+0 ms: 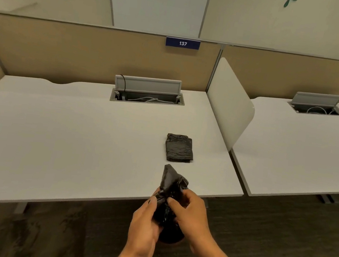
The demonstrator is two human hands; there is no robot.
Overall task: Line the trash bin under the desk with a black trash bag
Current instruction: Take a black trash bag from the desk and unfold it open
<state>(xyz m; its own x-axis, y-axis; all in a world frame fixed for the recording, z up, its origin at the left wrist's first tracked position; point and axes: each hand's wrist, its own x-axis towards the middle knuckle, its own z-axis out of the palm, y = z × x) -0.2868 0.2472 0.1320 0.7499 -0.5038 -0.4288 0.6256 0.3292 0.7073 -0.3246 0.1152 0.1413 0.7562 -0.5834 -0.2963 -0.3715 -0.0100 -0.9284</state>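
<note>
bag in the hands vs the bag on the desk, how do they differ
The held bag is bunched and partly opened out, one corner sticking up; the desk bag is folded into a flat, neat rectangle. The held bag is gripped by the left hand and the right hand at the near edge of the desk; the desk bag lies untouched farther in. Both are black, crinkled plastic.

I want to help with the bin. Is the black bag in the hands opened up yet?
Not yet. The black bag is bunched and crumpled between the left hand and right hand, no mouth showing.
</note>
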